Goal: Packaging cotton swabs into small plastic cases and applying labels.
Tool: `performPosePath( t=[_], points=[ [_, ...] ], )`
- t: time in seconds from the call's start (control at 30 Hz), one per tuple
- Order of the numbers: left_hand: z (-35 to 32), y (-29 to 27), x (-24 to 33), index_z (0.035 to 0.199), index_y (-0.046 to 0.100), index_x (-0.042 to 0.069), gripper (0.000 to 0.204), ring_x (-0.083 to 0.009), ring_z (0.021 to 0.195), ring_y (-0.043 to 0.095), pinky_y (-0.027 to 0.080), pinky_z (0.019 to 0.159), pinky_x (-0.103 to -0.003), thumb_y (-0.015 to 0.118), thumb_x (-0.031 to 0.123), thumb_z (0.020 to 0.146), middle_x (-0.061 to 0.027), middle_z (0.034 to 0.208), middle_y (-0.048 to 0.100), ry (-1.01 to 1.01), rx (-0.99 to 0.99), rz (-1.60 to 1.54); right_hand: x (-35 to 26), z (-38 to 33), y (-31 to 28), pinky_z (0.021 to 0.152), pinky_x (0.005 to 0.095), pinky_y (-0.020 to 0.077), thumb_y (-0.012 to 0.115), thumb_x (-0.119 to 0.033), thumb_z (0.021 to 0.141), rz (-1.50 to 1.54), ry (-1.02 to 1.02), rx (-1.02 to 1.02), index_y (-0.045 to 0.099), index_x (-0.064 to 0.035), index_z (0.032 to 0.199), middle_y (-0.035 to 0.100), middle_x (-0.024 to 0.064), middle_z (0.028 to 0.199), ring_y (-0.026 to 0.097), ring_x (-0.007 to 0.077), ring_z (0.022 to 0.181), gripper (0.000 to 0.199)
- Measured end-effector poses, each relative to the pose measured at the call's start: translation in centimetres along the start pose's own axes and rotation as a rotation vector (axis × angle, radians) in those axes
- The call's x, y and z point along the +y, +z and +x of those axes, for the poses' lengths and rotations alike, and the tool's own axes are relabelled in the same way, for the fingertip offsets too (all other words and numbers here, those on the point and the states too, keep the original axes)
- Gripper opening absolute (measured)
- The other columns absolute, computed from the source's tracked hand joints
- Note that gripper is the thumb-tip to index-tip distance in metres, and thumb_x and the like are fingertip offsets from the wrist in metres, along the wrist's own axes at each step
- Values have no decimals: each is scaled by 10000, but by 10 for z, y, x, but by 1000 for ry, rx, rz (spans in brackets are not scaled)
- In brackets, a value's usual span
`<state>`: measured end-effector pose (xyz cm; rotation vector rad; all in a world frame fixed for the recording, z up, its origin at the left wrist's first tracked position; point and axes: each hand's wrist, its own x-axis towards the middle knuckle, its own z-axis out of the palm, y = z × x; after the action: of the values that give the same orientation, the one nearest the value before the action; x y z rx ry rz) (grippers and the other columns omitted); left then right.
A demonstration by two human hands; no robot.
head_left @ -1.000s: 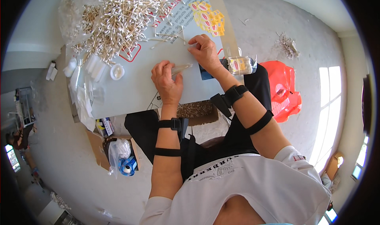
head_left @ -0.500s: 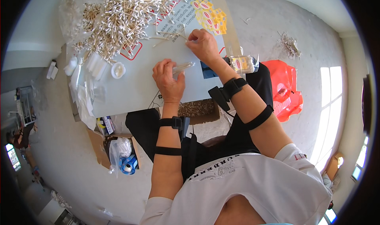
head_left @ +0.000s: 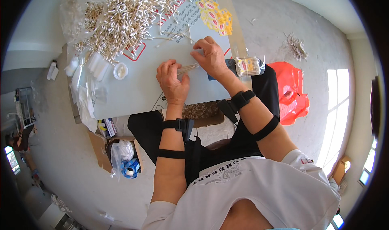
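Note:
My left hand [head_left: 172, 79] is closed around a small bundle of cotton swabs [head_left: 187, 68] in a clear sleeve, over the grey table [head_left: 133, 94]. My right hand [head_left: 210, 56] pinches the other end of that bundle, fingers curled. A big loose heap of cotton swabs [head_left: 121, 19] lies at the table's far left, beyond both hands. A filled clear pack of swabs [head_left: 248, 66] rests at the table's right edge, just past my right wrist.
Yellow and red stickers [head_left: 216, 15] lie at the far right of the table. A white round lid [head_left: 120, 71] and small white containers [head_left: 97, 64] sit at the left. An orange plastic bag [head_left: 293, 94] lies on the floor to the right, boxes and a bag [head_left: 121, 153] under the table.
My right hand reached toward the far swabs, then came back to the bundle in my left hand. Both hands now meet on it.

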<state>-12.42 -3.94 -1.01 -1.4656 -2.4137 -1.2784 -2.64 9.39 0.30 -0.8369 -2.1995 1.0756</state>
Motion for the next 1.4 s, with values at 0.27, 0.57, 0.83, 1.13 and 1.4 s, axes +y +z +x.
performPosePath(
  t=[0.27,0.57,0.83,1.13,1.4],
  points=[
    [0,0,2,918,602,57,309,-320,1113,512,381,942,-450,678,32,619,-87,1112,586,18,-1,-6,14,12,7,717,436,510,712,-167,761,-301,53,140,598,-46,855,588,120,926,619,326,883,191],
    [1,1,4,954,603,64,333,-323,1139,499,375,956,-451,692,50,633,-91,1155,575,16,-38,5,20,43,-2,645,461,511,597,-194,831,-562,251,129,576,-46,823,630,148,831,633,363,710,150],
    [2,0,7,1169,607,75,473,-334,1204,449,343,1008,-468,677,86,701,-103,1235,542,31,12,49,5,3,-2,648,431,511,638,-154,801,-228,-201,-151,599,-83,819,606,109,834,633,331,745,82],
    [2,2,11,1096,617,71,354,-311,1185,452,329,991,-471,695,155,762,-92,1162,555,33,-53,138,3,49,5,743,403,498,686,-97,777,-418,-329,-30,594,-59,836,557,90,970,595,308,883,116],
    [-2,-2,3,997,606,77,342,-301,1134,471,342,970,-462,708,134,676,-76,1105,551,5,-26,37,-15,-25,-27,735,393,479,691,-77,783,-133,-35,-151,584,-18,829,557,120,918,590,327,848,130]
  ],
)
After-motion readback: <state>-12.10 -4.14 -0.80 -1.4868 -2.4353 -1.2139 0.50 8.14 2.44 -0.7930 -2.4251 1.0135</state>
